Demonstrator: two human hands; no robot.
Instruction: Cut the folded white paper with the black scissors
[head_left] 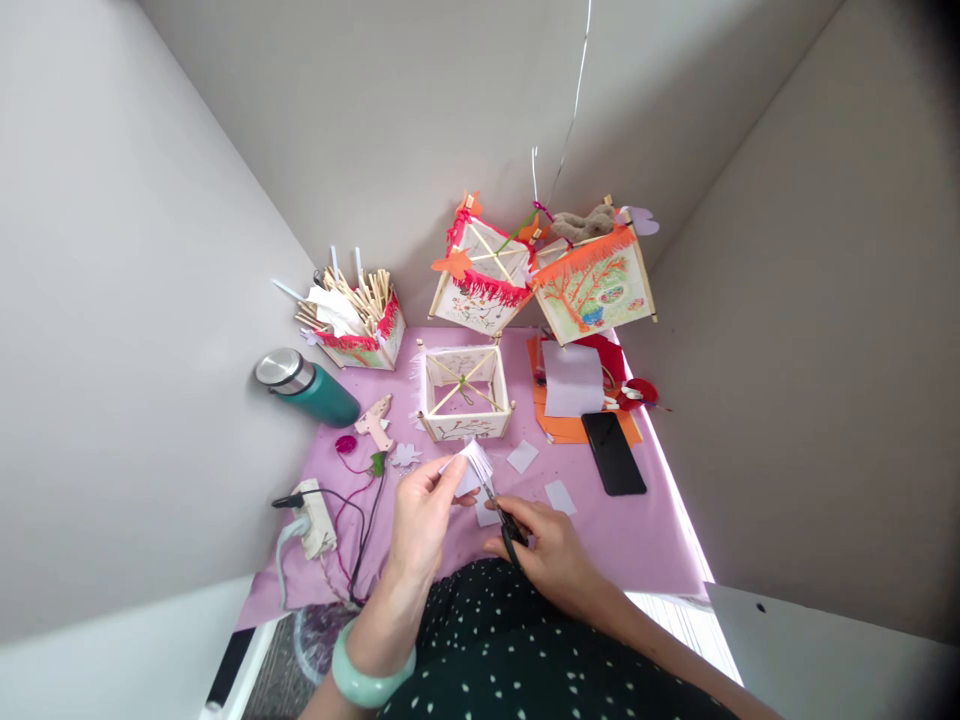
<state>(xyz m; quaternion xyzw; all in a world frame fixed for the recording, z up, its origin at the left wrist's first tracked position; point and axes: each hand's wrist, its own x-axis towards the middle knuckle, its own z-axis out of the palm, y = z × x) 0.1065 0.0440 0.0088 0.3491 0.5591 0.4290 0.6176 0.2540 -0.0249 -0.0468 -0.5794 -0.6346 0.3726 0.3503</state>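
My left hand (424, 505) pinches a small folded piece of pale lilac paper (474, 466) between thumb and fingers. Thin slits run along the paper's upper edge. Black-handled scissors (512, 533) are gripped in my right hand (551, 550), their blades pointing up and left at the paper. Cut squares of the same paper (523, 457) lie on the purple tablecloth close by. Just beyond my hands stands a square lantern frame (465, 393) with white drawn-on sides and crossed sticks on top. A paper flower cutout (406, 456) rests left of the paper.
Two decorated lanterns (484, 275) (600, 285) stand at the back, a wire rising above them. On the left are a box of sticks (360, 325), a teal bottle (319, 392), a glue gun (375, 422) and a power strip (317, 520) with cables. A phone (613, 453) and coloured paper (572, 380) lie right.
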